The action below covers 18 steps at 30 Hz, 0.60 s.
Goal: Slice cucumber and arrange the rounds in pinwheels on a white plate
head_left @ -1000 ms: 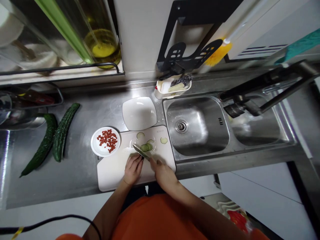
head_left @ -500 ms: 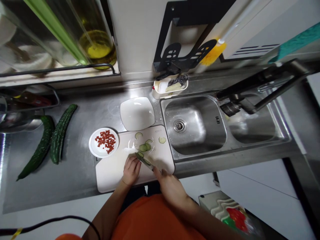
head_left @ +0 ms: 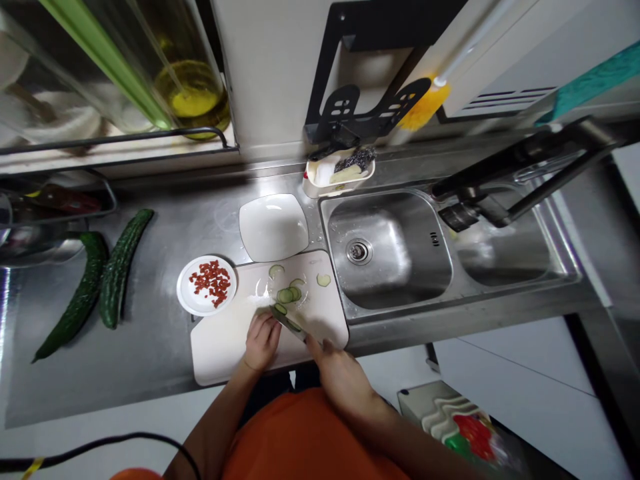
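Observation:
My right hand (head_left: 340,369) is closed around the handle of a knife (head_left: 290,323), whose blade slants up and left over the white cutting board (head_left: 220,353). Beside the blade's tip my left hand (head_left: 262,339) rests with curled fingers on a small piece of cucumber, mostly hidden beneath them. Several thin cucumber slices (head_left: 287,295) lie just beyond the blade, and one slice (head_left: 323,280) sits apart near the board's right edge. A few slices cling by the blade.
A round plate of diced red pieces (head_left: 207,285) overlaps the board's left corner. Behind the board is a white square plate (head_left: 274,227). Two whole cucumbers (head_left: 123,267) lie at left. A steel sink (head_left: 390,250) with a black faucet (head_left: 500,180) adjoins on the right.
The view has shifted very slightly. Both hands and the knife hold nearly the same places, and the slices look unchanged.

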{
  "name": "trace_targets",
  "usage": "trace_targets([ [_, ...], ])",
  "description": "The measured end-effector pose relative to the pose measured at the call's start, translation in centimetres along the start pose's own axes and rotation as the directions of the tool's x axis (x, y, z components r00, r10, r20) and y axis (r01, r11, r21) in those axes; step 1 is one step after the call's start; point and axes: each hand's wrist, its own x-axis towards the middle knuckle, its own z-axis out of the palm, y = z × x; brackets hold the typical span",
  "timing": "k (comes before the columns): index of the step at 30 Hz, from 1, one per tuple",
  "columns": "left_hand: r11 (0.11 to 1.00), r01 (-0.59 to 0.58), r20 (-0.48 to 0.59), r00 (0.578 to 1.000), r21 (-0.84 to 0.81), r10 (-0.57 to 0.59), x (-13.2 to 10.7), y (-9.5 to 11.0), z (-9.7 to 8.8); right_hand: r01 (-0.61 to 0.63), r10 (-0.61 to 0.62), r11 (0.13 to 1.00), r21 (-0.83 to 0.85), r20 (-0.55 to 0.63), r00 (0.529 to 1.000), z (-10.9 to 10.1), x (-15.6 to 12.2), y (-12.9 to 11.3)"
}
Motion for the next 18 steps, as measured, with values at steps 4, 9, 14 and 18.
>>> trace_targets([
  [4,1.0,0.003,0.01,1.0,-0.011,-0.003,0.02,0.03,-0.04,-0.001,0.001,1.0,0.006,0.001,1.0,-0.12,0.05,0.0],
  [9,1.0,-0.004,0.003,1.0,-0.014,0.005,0.06,0.04,-0.07,-0.002,0.002,1.0,-0.005,0.0,1.0,-0.18,0.38,-0.05],
  [14,1.0,-0.014,0.003,1.0,-0.003,0.014,-0.04,-0.05,-0.05,0.018,-0.018,1.0,-0.008,0.004,1.0,-0.34,0.68,-0.15],
  [18,1.0,-0.011,0.001,1.0,-0.009,0.011,0.05,0.01,-0.09,0.003,-0.002,1.0,-0.03,0.027,1.0,-0.87,0.77,-0.42],
])
